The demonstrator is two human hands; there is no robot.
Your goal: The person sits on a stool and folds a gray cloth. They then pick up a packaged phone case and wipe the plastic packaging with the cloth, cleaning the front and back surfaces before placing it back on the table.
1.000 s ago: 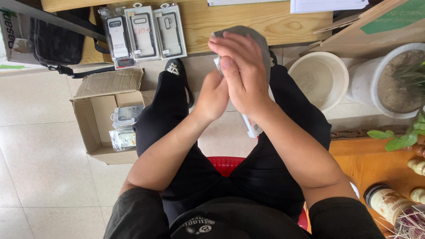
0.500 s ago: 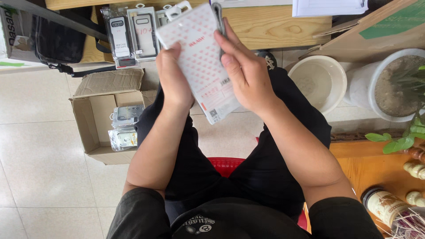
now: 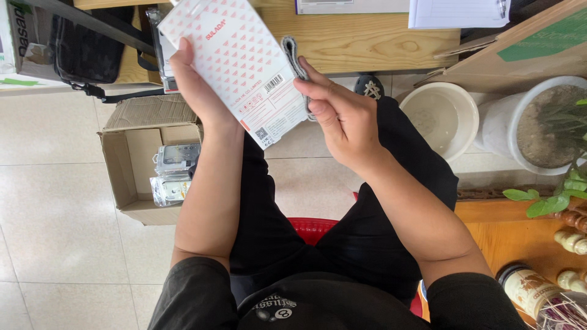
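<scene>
Both bare forearms rise from the lap with elbows bent, the left hand [image 3: 199, 85] upright with its fingers closed in a grip (thumb hidden from view), the right hand [image 3: 342, 116] beside it, fingers curled and pinching toward the left.

Open cardboard box [image 3: 131, 177] on the floor below-left of the hands, clear packets [image 3: 173, 174] inside. White basin [image 3: 441, 117] and potted plant [image 3: 544, 125] to their right. Black bag [image 3: 85, 52] to the left. Red stool [image 3: 317, 228] beneath.
</scene>
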